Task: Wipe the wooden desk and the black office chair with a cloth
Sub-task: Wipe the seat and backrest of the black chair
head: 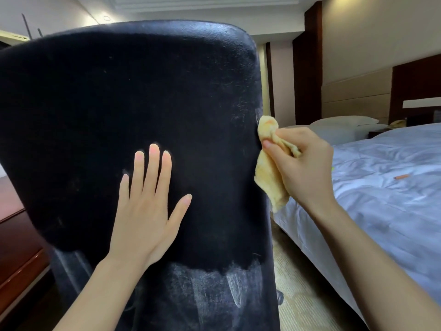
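Note:
The back of the black office chair [124,103] fills most of the view, with pale dusty streaks low on it. My left hand [148,206] presses flat against the backrest, fingers straight and spread. My right hand [303,163] grips a crumpled yellow cloth [269,177] and holds it against the chair's right edge, with part of the cloth hanging below my fingers. A corner of the wooden desk [16,249] shows at the far left, behind the chair.
A bed [386,199] with white sheets and pillows stands close on the right, with a small orange object [401,177] lying on it. A strip of light carpet [303,283] runs between chair and bed. A dark wooden headboard lines the right wall.

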Tool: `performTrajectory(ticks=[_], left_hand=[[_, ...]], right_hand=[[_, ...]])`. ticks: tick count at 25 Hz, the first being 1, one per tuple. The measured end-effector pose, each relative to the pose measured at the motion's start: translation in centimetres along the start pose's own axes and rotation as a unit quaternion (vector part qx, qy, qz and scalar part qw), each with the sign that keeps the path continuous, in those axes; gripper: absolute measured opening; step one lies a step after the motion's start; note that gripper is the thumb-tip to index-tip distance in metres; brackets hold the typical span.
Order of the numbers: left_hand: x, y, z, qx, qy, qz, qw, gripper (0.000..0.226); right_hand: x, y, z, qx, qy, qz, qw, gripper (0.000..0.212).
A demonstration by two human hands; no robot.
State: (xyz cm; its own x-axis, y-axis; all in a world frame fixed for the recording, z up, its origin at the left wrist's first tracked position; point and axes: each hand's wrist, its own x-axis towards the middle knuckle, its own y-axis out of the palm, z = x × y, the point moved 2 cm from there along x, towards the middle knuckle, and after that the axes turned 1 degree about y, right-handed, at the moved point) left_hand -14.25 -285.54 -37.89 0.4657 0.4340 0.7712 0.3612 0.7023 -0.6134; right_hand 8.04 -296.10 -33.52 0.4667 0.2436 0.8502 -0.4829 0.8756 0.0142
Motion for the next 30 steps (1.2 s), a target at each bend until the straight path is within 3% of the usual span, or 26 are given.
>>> performTrajectory(ticks=[4,10,14,19,25,30], left_hand=[[-0.3,-0.8,-0.4,0.011,-0.008,-0.001,1.0,0.075],[-0.8,-0.9,-2.4,0.01,0.005,-0.04,0.999,0.073],[-2.2,1.0,-5.3,0.002,0.029,-0.029,0.999,0.074],[-4.1,3.2,-6.8,-0.001,0.001,0.032,0.999,0.077],[-4.1,3.8,-6.4,-0.009,0.021,0.052,0.998,0.076],[-4.4,3.4,-6.3,-0.048,0.043,0.071,0.995,0.077]], right_hand=[[0.7,0.7,1.1,-0.034,-0.038,-0.064,0.997,0.017],[2.4,1.7,3.1,-0.111,-0.189,-0.147,0.965,0.027],[-1.8,2.2,0.7,-0.197,-0.306,-0.107,0.925,0.027],[-8.0,2.7,-3.9,-0.184,-0.309,-0.067,0.93,0.02],[-17.5,2.0,-10.3,-0.146,-0.281,0.034,0.948,0.017],[-17.5,1.1,-10.7,-0.164,-0.267,0.078,0.946,0.026]])
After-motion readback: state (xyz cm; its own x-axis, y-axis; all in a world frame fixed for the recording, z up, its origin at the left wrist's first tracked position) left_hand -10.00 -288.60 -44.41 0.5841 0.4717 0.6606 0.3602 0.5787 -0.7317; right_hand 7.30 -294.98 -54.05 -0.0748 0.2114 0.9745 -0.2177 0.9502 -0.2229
